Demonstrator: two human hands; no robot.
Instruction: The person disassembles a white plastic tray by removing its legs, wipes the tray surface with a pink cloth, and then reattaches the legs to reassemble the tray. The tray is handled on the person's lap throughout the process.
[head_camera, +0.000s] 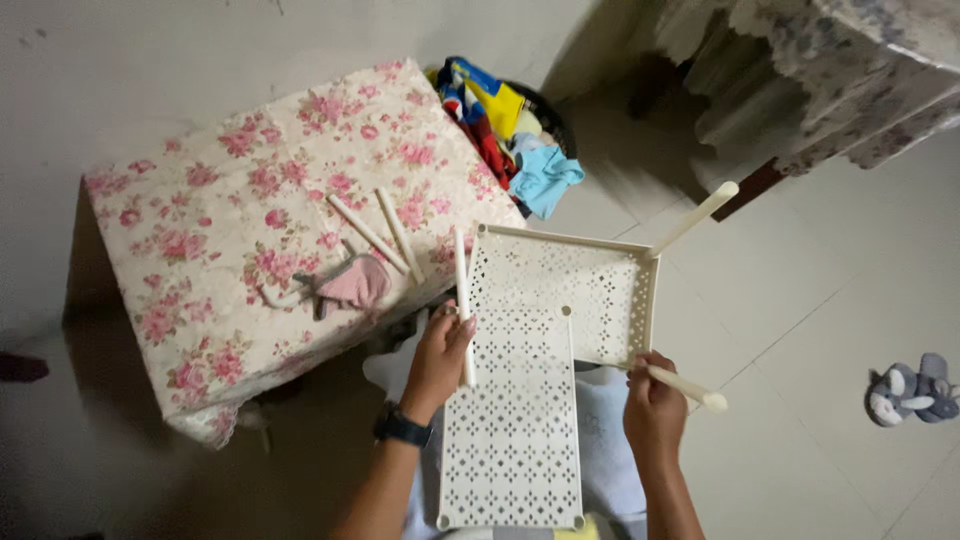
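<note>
Two cream perforated plastic shelf trays overlap in front of me: a nearer tray (512, 440) resting over my lap and a farther tray (560, 275) beyond it. My left hand (440, 355), with a dark watch on the wrist, grips a cream rod (462, 290) standing at the farther tray's near left corner. My right hand (655, 400) holds another cream rod (685, 387) at that tray's near right corner. A third rod (695, 217) sticks up from its far right corner.
A box under a pink floral cloth (200, 250) stands to the left, with two loose cream rods (385, 232) and a pink glove-like item (352, 285) on it. A basket of coloured clothes (510, 130) lies behind. Grey plush slippers (912, 390) rest on the tiled floor at right.
</note>
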